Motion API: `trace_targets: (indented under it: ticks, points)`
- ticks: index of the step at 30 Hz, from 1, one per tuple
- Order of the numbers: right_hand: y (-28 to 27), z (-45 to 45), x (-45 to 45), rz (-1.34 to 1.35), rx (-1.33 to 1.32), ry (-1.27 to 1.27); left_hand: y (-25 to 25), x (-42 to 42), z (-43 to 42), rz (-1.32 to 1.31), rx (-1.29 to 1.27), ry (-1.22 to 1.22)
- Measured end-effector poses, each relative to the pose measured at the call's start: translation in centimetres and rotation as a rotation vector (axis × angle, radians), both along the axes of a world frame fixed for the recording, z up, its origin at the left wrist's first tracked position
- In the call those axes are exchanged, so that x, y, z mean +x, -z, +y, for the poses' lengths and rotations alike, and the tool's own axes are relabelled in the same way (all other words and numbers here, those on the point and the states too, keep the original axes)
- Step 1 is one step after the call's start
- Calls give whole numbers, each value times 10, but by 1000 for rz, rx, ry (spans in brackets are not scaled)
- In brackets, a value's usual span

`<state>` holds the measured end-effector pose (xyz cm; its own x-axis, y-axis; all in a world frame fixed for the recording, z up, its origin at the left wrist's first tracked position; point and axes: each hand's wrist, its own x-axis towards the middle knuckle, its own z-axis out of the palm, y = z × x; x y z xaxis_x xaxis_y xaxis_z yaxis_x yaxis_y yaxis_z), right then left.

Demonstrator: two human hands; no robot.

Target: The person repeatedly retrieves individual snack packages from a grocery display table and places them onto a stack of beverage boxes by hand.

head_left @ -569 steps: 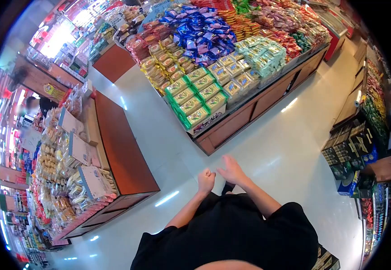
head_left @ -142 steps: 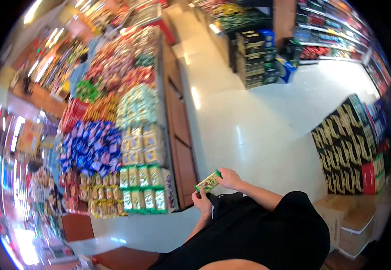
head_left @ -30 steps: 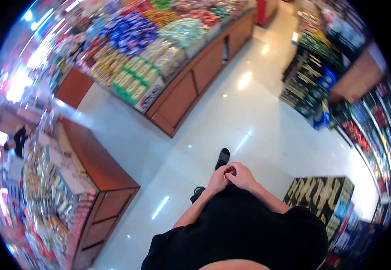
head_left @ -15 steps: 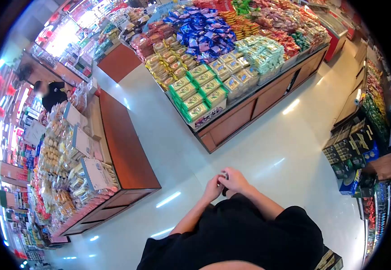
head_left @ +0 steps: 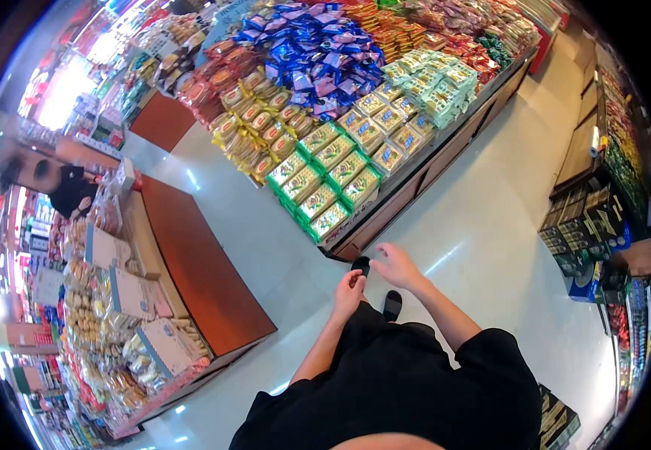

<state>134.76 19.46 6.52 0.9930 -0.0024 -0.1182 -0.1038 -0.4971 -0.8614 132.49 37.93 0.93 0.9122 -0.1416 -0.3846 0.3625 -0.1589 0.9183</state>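
Observation:
My left hand (head_left: 348, 293) is low in front of my body, its fingers curled in. A dark spot shows at the fingertips, and I cannot tell whether anything is held. A short way to the right, my right hand (head_left: 397, 265) has its fingers loosely apart and holds nothing visible. The hands are not touching. Below them my feet in dark footwear (head_left: 393, 306) are on the floor. Just ahead of the hands is the corner of a display stand, with green-edged packs (head_left: 330, 220) stacked on it.
The wooden display stand (head_left: 415, 187) also carries blue wrapped packets (head_left: 310, 64) and yellow packs (head_left: 265, 124). A brown-topped counter (head_left: 190, 262) with bagged goods stands left, a person in black (head_left: 73, 191) behind it. Stacked dark boxes (head_left: 584, 229) line the right. Pale floor (head_left: 483, 217) runs between.
My hands, together before, have come apart, the right one opening out. I have moved closer to the display stand's corner, and my feet now show.

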Motion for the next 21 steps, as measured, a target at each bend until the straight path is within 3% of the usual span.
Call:
trace_targets:
  ticks: [4, 9, 10, 11, 15, 21]
  points:
    - [2, -7, 73, -43, -26, 131, 4, 72, -9, -60, -69, 40]
    - [-7, -13, 170, -39, -99, 266, -16, 162, -20, -72, 44, 9]
    - [-7, -16, 186, -23, -115, 288, -4, 182, -19, -231, 165, 78]
    - [14, -19, 202, -107, -141, 319, 8, 193, -18, -222, 101, 60]
    - [20, -17, 240, 8, -135, 365, -8, 231, -34, -141, 130, 34]
    - [29, -9, 239, -33, -96, 462, -2, 240, -39, -79, 124, -22]
